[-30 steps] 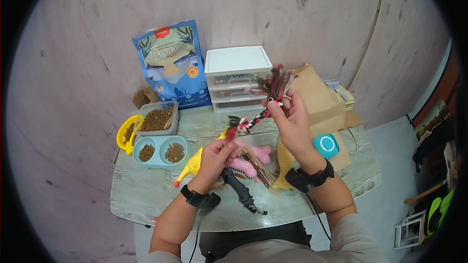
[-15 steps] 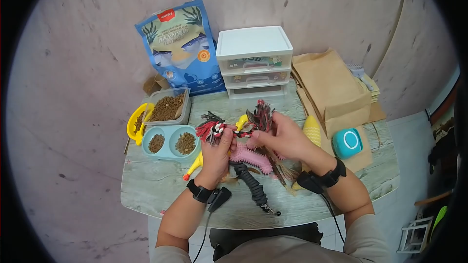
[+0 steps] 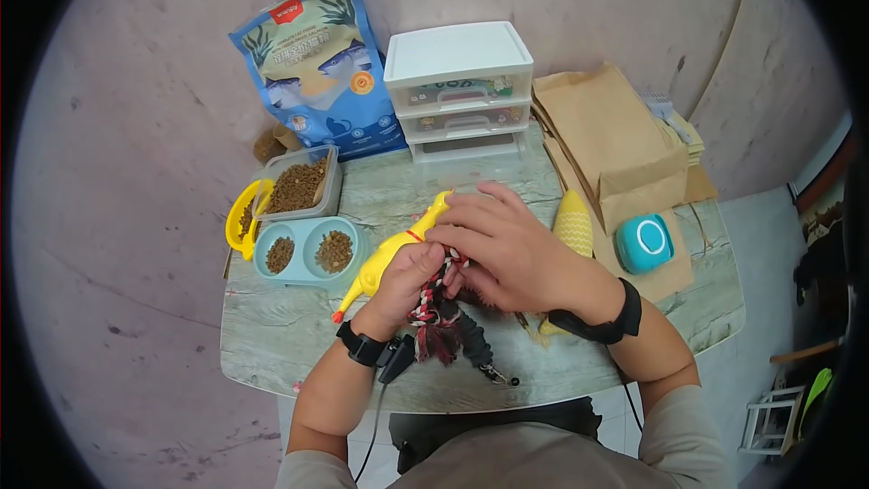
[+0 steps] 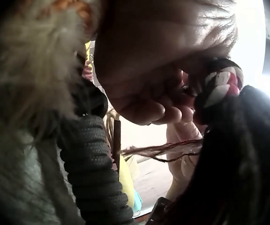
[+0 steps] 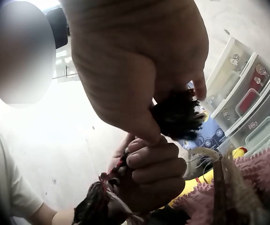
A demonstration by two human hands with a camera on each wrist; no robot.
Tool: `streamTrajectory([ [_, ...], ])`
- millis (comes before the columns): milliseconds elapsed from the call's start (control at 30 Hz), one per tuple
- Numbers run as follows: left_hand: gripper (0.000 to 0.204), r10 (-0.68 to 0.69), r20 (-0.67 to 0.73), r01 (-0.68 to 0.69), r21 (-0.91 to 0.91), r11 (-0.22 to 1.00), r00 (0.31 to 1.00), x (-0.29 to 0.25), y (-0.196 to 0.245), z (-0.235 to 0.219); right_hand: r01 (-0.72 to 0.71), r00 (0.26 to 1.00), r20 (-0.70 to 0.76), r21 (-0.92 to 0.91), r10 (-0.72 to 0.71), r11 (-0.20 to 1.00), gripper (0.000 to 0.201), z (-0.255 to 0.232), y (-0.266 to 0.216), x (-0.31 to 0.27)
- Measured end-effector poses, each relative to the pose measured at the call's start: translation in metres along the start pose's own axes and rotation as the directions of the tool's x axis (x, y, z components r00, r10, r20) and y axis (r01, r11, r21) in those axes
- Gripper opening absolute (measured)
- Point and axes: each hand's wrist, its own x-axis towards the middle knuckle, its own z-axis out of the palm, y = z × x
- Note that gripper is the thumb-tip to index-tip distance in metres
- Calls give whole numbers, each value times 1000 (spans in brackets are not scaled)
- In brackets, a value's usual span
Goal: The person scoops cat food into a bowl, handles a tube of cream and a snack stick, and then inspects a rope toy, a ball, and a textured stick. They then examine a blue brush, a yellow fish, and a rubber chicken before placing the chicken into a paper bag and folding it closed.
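Note:
A red, black and white braided rope toy [image 3: 434,312] with frayed tufts is between the two hands above the table. My left hand [image 3: 405,281] grips its braid, fingers curled round it in the right wrist view. My right hand [image 3: 520,258] reaches over from the other side, thumb and fingers about the dark tuft [image 5: 178,115] at the other end. Beneath lies a dark grey coiled leash [image 3: 473,340] with a metal clip. A yellow rubber chicken [image 3: 385,258] lies beside the left hand. A pink spiky toy [image 5: 261,176] shows in the right wrist view.
Left are a blue double bowl [image 3: 308,254], a kibble tub [image 3: 333,188], a yellow bowl [image 3: 237,240] and a blue food bag [image 3: 317,81]. White drawers [image 3: 462,59] stand behind. Right are a yellow patterned toy [image 3: 573,222], paper bags [image 3: 606,131] and a teal device [image 3: 641,249].
The rope toy has gone from stretched between the hands to hanging with one tuft down toward the person. My right hand has moved over beside the left.

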Motion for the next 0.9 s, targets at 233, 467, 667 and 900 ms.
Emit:
streamTrajectory([
  [233,34,10,38,-11,38,999,999,2,5,-2,-140,984,122,68,131,988,28,-2,18,-5],
  [467,27,-33,34,31,39,999,999,5,1,-6,-117,989,71,-163,130,980,13,-13,26,-6],
  [667,27,42,-95,-48,-65,997,995,5,-1,-9,-253,967,-90,-309,237,917,15,-19,33,-8],
  [900,29,161,-312,-231,-202,952,936,11,-2,-12,-304,950,-14,182,311,935,32,-22,6,5],
])
